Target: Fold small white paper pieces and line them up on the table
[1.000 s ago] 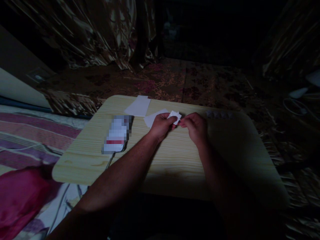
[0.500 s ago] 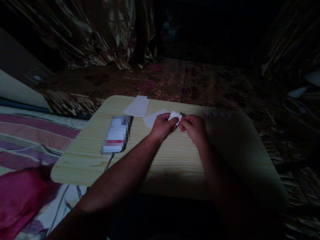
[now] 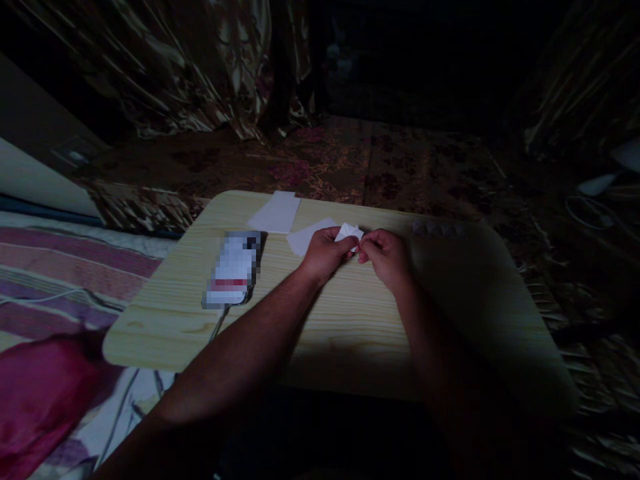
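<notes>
A small folded piece of white paper [image 3: 349, 233] is held above the wooden table [image 3: 345, 313]. My left hand [image 3: 325, 252] pinches it, the thumb lying across its front. At the paper's right lower corner, my right hand [image 3: 385, 255] has its thumb and forefinger pressed together on the edge. Beneath and to the left of my left hand lie loose white paper sheets [image 3: 307, 237]. More white sheets [image 3: 276, 212] rest near the table's far edge.
A phone [image 3: 233, 270], blurred out, lies on the left of the table with a cable [image 3: 217, 327] running from it. Several small folded paper pieces [image 3: 437, 228] sit in a row at the far right. A striped bed cover [image 3: 75, 267] is on the left.
The folded paper has tilted slightly between my fingers, and my right fingertips have shifted a little left against its corner. Everything else stays in place.
</notes>
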A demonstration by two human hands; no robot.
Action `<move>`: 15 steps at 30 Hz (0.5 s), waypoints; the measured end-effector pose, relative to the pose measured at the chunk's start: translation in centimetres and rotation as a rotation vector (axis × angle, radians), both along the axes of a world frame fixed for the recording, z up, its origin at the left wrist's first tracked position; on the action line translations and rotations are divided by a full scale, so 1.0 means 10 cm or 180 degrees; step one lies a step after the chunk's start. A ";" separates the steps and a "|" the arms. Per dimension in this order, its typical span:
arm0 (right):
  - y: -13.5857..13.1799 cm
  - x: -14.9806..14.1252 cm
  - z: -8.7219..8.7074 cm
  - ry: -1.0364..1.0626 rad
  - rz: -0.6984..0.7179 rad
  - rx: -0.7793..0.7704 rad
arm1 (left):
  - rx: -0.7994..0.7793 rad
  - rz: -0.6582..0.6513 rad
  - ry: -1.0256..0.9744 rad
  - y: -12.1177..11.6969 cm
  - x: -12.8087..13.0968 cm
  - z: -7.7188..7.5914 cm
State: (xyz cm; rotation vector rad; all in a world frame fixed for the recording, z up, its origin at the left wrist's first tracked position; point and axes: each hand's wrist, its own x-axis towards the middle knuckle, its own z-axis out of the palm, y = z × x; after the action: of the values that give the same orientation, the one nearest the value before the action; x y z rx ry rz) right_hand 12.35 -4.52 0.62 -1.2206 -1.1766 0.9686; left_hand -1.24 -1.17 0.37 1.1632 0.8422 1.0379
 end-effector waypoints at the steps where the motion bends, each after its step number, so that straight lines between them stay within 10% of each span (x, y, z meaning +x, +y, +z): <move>1: 0.00 0.00 0.00 0.0013 0.0001 -0.0004 | -0.0005 0.0009 0.0014 0.00 0.00 0.00; 15: -0.01 -0.01 0.01 -0.0227 -0.0207 -0.0109 | 0.0215 0.0198 0.0321 0.01 -0.01 -0.04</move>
State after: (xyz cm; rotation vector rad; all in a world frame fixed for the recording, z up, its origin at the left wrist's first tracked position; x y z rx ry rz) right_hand 12.29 -4.58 0.69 -1.3222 -1.1727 0.9064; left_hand -1.38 -1.11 -0.05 1.2616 0.9338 1.0726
